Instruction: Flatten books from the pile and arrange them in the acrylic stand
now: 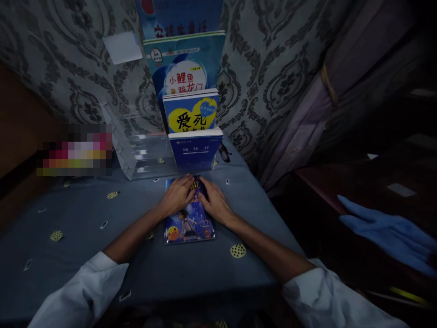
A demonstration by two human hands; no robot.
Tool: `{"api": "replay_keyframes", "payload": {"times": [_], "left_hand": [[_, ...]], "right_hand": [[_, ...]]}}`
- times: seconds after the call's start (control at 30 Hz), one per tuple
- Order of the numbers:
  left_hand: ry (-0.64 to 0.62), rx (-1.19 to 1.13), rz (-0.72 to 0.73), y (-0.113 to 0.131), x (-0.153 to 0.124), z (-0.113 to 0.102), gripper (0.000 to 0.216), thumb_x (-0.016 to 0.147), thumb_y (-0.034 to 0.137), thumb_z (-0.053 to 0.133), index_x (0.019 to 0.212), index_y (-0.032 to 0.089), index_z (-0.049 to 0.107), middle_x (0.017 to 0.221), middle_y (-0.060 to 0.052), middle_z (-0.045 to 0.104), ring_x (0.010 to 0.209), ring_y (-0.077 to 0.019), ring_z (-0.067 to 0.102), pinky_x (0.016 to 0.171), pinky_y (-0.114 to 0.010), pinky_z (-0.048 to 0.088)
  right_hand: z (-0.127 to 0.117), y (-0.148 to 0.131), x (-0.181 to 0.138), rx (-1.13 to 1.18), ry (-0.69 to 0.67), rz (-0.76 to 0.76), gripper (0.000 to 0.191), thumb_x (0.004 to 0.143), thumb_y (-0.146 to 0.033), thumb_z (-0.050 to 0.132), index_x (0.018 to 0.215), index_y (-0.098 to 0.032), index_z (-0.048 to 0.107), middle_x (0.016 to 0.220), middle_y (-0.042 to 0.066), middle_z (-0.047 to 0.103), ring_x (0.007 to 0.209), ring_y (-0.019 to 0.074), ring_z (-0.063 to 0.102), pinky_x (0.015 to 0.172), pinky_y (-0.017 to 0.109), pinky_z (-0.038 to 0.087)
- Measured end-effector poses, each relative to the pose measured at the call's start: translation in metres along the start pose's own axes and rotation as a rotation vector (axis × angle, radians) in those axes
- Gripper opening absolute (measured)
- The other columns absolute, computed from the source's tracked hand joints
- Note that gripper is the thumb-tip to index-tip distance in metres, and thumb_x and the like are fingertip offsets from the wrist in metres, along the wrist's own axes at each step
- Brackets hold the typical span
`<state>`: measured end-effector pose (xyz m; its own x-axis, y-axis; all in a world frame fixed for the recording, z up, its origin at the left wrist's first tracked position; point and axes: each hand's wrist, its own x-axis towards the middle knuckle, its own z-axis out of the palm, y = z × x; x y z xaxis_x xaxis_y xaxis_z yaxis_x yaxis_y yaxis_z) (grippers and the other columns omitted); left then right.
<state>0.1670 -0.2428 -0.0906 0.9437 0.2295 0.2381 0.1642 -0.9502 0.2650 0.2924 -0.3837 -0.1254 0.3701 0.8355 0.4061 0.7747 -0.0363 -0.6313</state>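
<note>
A blue book point(190, 224) with a cartoon figure on its cover lies flat on the blue tablecloth point(85, 218). My left hand point(177, 195) and my right hand point(214, 200) both rest flat on its upper half, fingers stretched out and side by side. Just beyond the book stands a clear acrylic tiered rack point(139, 150) holding several blue books upright in rising steps, the front one dark blue point(194, 149), behind it one with a yellow heart point(190, 111).
Patterned grey wallpaper point(273, 82) backs the table. A white note point(122, 47) sticks to the wall. Glasses point(223, 152) lie right of the rack. A curtain point(327, 91) hangs at right, above a dark surface with a blue cloth point(389, 234).
</note>
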Motion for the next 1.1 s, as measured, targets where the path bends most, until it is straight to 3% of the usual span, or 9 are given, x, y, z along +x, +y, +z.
{"api": "replay_keyframes", "payload": {"times": [0.13,0.33,0.67,0.9,1.1], "left_hand": [[-0.032,0.004,0.044,0.001,0.008,0.001,0.049,0.098,0.028,0.045,0.145,0.013,0.05,0.151,-0.016,0.051,0.143,-0.0263,0.045,0.117,-0.046,0.034],[-0.071,-0.001,0.061,0.002,0.014,0.001,0.05,0.1,0.03,0.043,0.148,0.015,0.046,0.154,-0.014,0.047,0.145,-0.0246,0.043,0.118,-0.043,0.033],[-0.106,-0.024,0.086,0.001,0.014,-0.001,0.049,0.1,0.028,0.04,0.146,0.012,0.048,0.155,-0.015,0.046,0.147,-0.0237,0.04,0.12,-0.044,0.028],[-0.134,0.025,0.12,0.003,0.013,-0.003,0.048,0.101,0.027,0.039,0.146,0.013,0.047,0.155,-0.013,0.047,0.148,-0.0221,0.038,0.122,-0.044,0.028],[-0.123,0.068,0.152,0.009,0.007,-0.004,0.047,0.101,0.027,0.039,0.146,0.017,0.048,0.154,-0.011,0.048,0.148,-0.0215,0.038,0.121,-0.045,0.029]], "right_hand": [[0.001,0.003,-0.001,0.043,0.007,0.018,0.065,0.093,-0.025,0.047,0.156,-0.017,0.032,0.145,0.017,0.056,0.132,0.0304,0.054,0.112,0.055,0.042],[0.0,0.006,-0.001,0.095,0.0,0.036,0.067,0.093,-0.025,0.045,0.156,-0.015,0.028,0.145,0.018,0.056,0.134,0.0291,0.054,0.113,0.054,0.041],[-0.005,0.006,0.002,0.125,0.013,0.05,0.066,0.09,-0.021,0.045,0.155,-0.013,0.03,0.14,0.017,0.062,0.133,0.0285,0.054,0.112,0.053,0.042],[-0.006,0.01,0.003,0.197,0.049,0.055,0.064,0.089,-0.016,0.048,0.151,-0.019,0.036,0.133,0.014,0.068,0.115,0.0265,0.066,0.106,0.053,0.047],[-0.012,0.009,-0.004,0.223,0.043,0.067,0.06,0.09,-0.018,0.048,0.149,-0.02,0.039,0.13,0.013,0.069,0.124,0.0265,0.063,0.108,0.054,0.046]]}}
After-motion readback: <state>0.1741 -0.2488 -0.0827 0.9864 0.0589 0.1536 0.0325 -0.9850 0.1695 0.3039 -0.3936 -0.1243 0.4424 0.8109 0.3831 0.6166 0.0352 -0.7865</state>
